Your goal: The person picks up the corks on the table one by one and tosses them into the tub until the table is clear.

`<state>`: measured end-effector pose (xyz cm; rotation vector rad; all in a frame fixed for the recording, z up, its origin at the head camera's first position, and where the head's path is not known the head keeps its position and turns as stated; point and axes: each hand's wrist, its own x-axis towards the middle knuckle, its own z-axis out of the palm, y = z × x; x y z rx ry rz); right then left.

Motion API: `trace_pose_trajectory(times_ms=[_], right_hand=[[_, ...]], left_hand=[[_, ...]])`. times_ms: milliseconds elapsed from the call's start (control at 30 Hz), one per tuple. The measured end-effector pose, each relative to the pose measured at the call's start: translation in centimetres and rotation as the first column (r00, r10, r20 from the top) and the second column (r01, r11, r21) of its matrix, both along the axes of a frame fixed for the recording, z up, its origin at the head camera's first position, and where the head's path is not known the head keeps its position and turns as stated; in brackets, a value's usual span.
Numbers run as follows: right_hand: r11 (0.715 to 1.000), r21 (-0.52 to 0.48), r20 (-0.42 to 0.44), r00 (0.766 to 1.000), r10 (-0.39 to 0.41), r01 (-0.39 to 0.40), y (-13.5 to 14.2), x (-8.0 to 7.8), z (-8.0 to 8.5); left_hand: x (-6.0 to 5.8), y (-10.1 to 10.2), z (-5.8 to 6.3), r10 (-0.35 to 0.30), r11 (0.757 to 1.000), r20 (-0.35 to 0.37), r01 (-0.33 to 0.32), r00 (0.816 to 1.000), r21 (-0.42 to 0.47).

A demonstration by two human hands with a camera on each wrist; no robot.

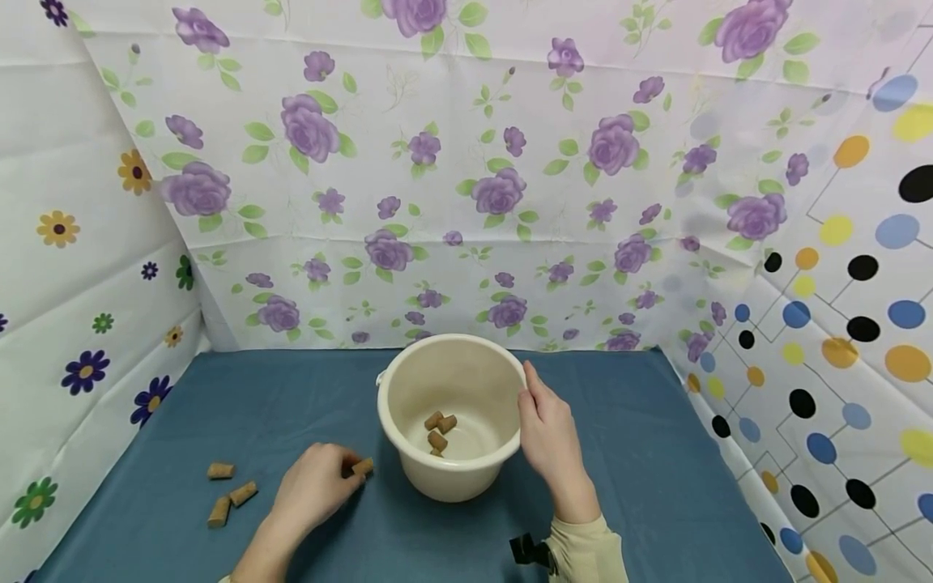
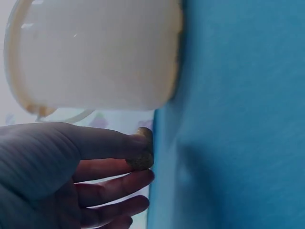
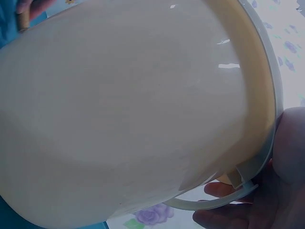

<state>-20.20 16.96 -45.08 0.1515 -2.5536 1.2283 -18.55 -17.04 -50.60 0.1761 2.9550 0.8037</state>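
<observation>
A cream bucket (image 1: 455,483) stands on the blue cloth, its mouth tipped toward me. My right hand (image 1: 551,433) grips its rim on the right side; the right wrist view has the thumb (image 3: 291,143) at the rim and other fingers near the bucket's handle (image 3: 200,204). Left of the bucket, my left hand (image 1: 315,488) pinches a cork (image 1: 363,467) between thumb and fingers, low over the cloth. In the left wrist view this cork (image 2: 145,162) is partly hidden by the thumb. Several corks (image 1: 437,440) lie on the bucket's bottom.
Three loose corks (image 1: 219,512) lie on the blue cloth (image 1: 649,486) to the left of my left hand. A flowered curtain (image 1: 452,210) hangs behind the table, with patterned sheets on both sides. A black strap (image 1: 530,552) is at my right sleeve.
</observation>
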Motion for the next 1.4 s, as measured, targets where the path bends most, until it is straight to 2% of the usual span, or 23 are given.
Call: trace_pose_trajectory(times_ms=[200, 300, 367, 467, 567, 633, 700, 767, 900, 1000, 1133, 1400], right_hand=[[1.000, 0.007, -0.010, 1.000, 0.000, 0.000, 0.0, 0.0, 0.0], [1.000, 0.005, -0.012, 1.000, 0.001, -0.001, 0.0, 0.0, 0.0], [1.000, 0.003, -0.011, 1.000, 0.002, -0.002, 0.0, 0.0, 0.0], [1.000, 0.003, -0.010, 1.000, 0.002, -0.002, 0.0, 0.0, 0.0], [1.000, 0.002, -0.008, 1.000, 0.004, -0.004, 0.0, 0.0, 0.0], [1.000, 0.001, -0.005, 1.000, 0.005, -0.005, 0.0, 0.0, 0.0], [1.000, 0.000, -0.003, 1.000, 0.005, -0.005, 0.0, 0.0, 0.0], [1.000, -0.001, -0.001, 1.000, 0.005, -0.005, 0.0, 0.0, 0.0], [1.000, -0.003, -0.003, 1.000, 0.007, -0.007, 0.0, 0.0, 0.1], [1.000, -0.005, -0.003, 1.000, 0.007, -0.007, 0.1, 0.0, 0.1], [1.000, -0.009, -0.002, 1.000, 0.010, -0.010, 0.1, 0.0, 0.2], [1.000, -0.003, 0.004, 1.000, 0.015, -0.015, 0.1, 0.0, 0.1]], left_hand=[[-0.1, -1.4, 2.0, 0.058, 0.998, -0.105, -0.057, 0.993, 0.021], [-0.1, -1.8, 3.0, 0.083, 0.994, -0.179, -0.069, 0.980, 0.085], [0.0, -1.9, 3.5, 0.105, 0.986, -0.243, -0.069, 0.964, 0.150], [0.1, -1.8, 4.1, 0.147, 0.968, -0.367, -0.057, 0.918, 0.246], [0.3, -1.4, 4.6, 0.195, 0.952, -0.491, -0.043, 0.849, 0.304], [0.5, -1.0, 5.0, 0.216, 0.946, -0.547, -0.034, 0.809, 0.324], [0.6, -0.6, 5.3, 0.229, 0.938, -0.576, -0.020, 0.785, 0.346], [0.7, -0.1, 5.6, 0.236, 0.930, -0.591, -0.002, 0.771, 0.367], [0.8, 0.9, 6.1, 0.231, 0.910, -0.604, 0.051, 0.763, 0.412], [0.9, 1.6, 6.4, 0.216, 0.899, -0.602, 0.083, 0.769, 0.429], [1.0, 2.7, 6.8, 0.191, 0.894, -0.598, 0.113, 0.779, 0.433], [1.1, 4.9, 7.5, 0.163, 0.888, -0.598, 0.147, 0.785, 0.435]])
